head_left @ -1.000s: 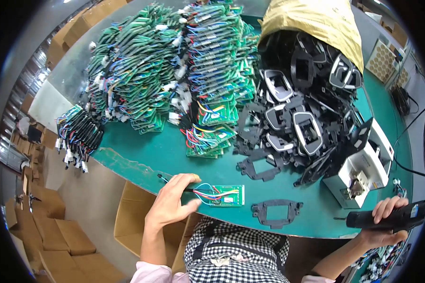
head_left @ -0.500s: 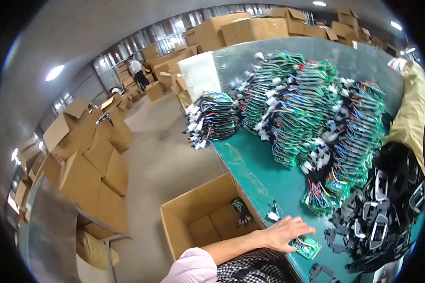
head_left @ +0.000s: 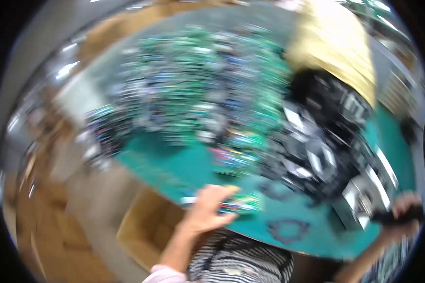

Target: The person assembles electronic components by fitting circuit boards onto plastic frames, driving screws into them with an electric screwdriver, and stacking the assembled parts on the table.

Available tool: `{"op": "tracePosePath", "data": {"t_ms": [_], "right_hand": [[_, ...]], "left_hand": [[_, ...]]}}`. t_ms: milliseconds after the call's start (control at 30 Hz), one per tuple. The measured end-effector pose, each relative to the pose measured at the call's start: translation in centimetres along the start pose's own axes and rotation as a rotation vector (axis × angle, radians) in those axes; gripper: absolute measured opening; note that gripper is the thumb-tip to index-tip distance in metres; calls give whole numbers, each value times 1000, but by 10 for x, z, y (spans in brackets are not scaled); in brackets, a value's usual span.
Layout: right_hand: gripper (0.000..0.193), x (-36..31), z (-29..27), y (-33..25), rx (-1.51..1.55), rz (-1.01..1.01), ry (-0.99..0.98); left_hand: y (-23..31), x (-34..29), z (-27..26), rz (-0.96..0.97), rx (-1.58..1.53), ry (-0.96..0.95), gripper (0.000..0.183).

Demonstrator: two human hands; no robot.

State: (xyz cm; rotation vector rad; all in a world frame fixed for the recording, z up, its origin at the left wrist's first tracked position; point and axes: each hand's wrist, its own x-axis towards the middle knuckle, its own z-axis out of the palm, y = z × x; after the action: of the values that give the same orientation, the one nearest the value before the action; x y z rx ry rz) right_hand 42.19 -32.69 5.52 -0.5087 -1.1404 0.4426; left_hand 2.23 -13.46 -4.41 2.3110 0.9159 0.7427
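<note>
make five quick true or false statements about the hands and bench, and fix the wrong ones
1. The left hand is at a green circuit board with wires. True.
2. The right hand is empty. False: it holds a dark tool.
3. The yellow sack is at the bench's far left. False: it is at the upper right.
4. A lone dark frame lies to the right of the left hand. True.
5. The open cardboard box sits on the green bench. False: it stands below the bench's edge.

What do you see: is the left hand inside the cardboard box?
No, the left hand is at the wired green circuit board on the tabletop.
</note>
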Motion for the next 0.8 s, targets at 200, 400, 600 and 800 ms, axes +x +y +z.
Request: {"op": "tracePosePath", "data": {"t_ms": [200,400,600,800], "right_hand": [[75,19,42,60,-326,-120,216],[74,10,32,52,-435,-18,224],[72,4,24,65,-376,38,207],[75,-8,42,70,-167,89,172]], "left_hand": [[11,-20,-2,-63,26,122,58],[22,-9,22,-33,-65,84,58],[30,-9,25,-21,-41,85,57],[44,6,46,165,66,-97,53]]}}
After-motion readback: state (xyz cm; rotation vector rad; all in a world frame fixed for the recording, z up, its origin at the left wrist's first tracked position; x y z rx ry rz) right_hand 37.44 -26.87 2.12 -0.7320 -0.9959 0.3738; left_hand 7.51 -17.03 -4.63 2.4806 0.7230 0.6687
